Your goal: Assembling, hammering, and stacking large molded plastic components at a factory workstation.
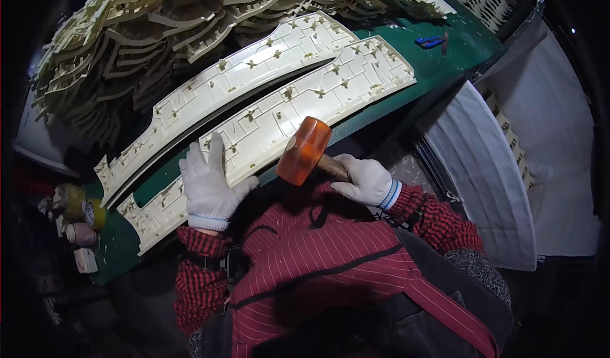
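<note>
On the green bench (445, 65), left hand (208, 183) lies flat, fingers spread, on the near cream plastic panel (298, 103); right hand (365, 180) grips an orange mallet (304, 151) just above it.

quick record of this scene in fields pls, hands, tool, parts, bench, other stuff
left hand: white-gloved left hand pressed flat on the near cream plastic panel
right hand: white-gloved right hand gripping the handle of the orange mallet
mallet: head raised just above the near panel's front edge
second panel: far cream panel, lying alongside the near one
bench: green bench top
behind: heap of cream plastic parts
left edge: tape rolls
far right: small blue object, too small to identify
clothing: red striped top, checked sleeves
</note>
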Available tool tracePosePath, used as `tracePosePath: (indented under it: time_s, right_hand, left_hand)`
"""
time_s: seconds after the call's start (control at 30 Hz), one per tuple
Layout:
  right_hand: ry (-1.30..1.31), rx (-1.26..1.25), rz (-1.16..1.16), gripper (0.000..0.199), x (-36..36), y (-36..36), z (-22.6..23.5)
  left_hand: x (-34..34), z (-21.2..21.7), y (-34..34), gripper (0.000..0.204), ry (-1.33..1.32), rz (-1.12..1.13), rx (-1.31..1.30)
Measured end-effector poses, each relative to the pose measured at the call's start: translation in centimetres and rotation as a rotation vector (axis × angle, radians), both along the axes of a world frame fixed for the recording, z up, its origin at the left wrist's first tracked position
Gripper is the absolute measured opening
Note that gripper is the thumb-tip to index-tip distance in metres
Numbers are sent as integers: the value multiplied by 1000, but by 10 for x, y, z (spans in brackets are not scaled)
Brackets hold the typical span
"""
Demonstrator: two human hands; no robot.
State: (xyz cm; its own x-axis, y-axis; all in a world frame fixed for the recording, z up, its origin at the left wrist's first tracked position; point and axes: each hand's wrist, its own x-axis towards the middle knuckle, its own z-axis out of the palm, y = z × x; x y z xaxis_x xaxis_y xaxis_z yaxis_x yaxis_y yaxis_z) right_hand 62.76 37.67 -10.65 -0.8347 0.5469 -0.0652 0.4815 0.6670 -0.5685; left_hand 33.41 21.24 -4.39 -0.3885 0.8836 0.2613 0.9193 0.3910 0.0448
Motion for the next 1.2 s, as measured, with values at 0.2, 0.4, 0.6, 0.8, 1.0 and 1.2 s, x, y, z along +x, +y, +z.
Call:
tracePosePath:
  time_s: [0.2,0.4,0.6,0.8,1.0,1.2]
  right_hand:
    - [36,-82,-27,62,-19,-15,-4]
    - [140,-63,-23,55,-2,-7,-6]
    - [277,-183,61,56,-31,-8,14]
    - [467,-106,277,54,-73,-34,46]
    - [64,49,314,46,-96,-33,24]
    - [-127,29,286,51,-89,-22,53]
  left_hand:
    - [-7,5,-34,98,-45,66,-26]
    - [-25,-25,-95,55,-135,-67,127]
    - [-25,-24,-97,51,-27,-129,236]
    - [-37,-34,-101,55,-65,-160,224]
    - [-41,-31,-89,57,-51,-214,267]
    - [-62,-26,-110,45,-201,-322,368]
